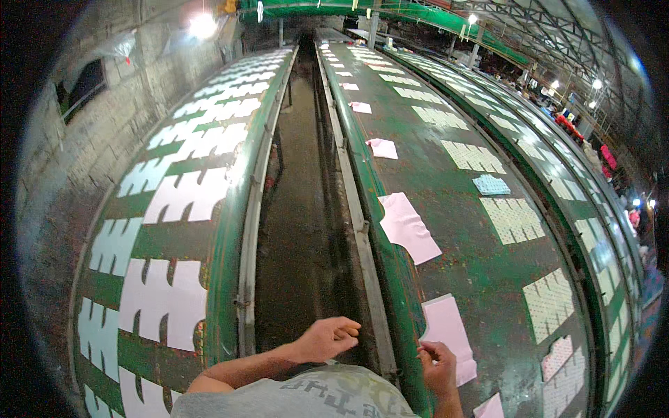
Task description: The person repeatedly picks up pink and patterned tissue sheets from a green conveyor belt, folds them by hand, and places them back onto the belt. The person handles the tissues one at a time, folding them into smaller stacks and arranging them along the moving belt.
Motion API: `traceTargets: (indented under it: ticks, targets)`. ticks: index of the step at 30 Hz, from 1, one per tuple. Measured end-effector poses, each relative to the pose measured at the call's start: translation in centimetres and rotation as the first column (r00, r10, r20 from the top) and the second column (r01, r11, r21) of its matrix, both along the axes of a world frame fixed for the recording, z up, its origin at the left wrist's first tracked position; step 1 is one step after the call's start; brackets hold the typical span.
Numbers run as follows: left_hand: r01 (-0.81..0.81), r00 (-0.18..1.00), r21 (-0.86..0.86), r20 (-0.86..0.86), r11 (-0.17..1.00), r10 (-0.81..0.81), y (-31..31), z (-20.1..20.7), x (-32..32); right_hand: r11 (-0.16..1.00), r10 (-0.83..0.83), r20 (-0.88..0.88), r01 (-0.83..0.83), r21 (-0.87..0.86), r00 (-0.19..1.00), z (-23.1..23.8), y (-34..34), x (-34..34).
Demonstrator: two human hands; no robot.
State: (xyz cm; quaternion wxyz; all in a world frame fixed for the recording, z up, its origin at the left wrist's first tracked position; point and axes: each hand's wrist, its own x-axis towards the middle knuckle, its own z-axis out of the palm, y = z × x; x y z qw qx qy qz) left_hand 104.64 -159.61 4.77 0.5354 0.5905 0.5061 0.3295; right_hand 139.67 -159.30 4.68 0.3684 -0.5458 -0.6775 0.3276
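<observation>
My left hand [327,340] hovers over the gap between two long tables, fingers loosely curled, with nothing visible in it. At the near edge of the right-hand table, my right hand [437,366] is closed in a pinch at the left edge of a pale pink cut fabric piece [451,327]. That piece lies flat, its lower left part hidden by the hand. Farther along the same edge is another pink fabric piece [410,226], slightly rumpled. Part of one more pink piece [490,407] shows at the bottom.
The left table [226,279] carries rows of white and pinkish notched fabric pieces [167,299]. Patterned pieces [512,219] and a small blue piece [492,184] lie across the right table. A narrow aisle [300,209] runs between metal table rails. A block wall [63,181] stands left.
</observation>
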Motion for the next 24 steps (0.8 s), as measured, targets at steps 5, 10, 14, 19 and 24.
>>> traceTargets:
  ticks: [5, 10, 14, 19, 24]
  targets:
    - [0.138, 0.987, -0.024, -0.073, 0.990, -0.140, 0.1, 0.8, 0.4, 0.996, -0.090, -0.096, 0.089, -0.010, 0.991, -1.3, 1.1, 1.1]
    - [0.124, 0.990, 0.015, -0.062, 0.992, -0.123, 4.1, 0.9, 0.4, 0.995, -0.090, -0.018, 0.090, 0.032, 0.996, -1.0, 3.4, 1.8]
    - [0.185, 0.980, 0.021, -0.082, 0.982, -0.183, 9.1, 0.5, -1.3, 0.989, -0.126, -0.006, 0.126, 0.082, 0.992, -1.4, 7.6, 0.7]
    - [0.172, 0.978, 0.042, -0.125, 0.984, -0.165, 17.6, -0.6, -6.1, 0.990, -0.090, 0.080, 0.080, 0.120, 0.993, -0.5, 16.0, -6.0]
    - [0.076, 0.983, 0.133, -0.177, 0.988, -0.052, 24.9, -2.3, -13.1, 0.983, 0.138, 0.159, -0.155, 0.099, 0.978, 2.1, 24.7, -16.3]
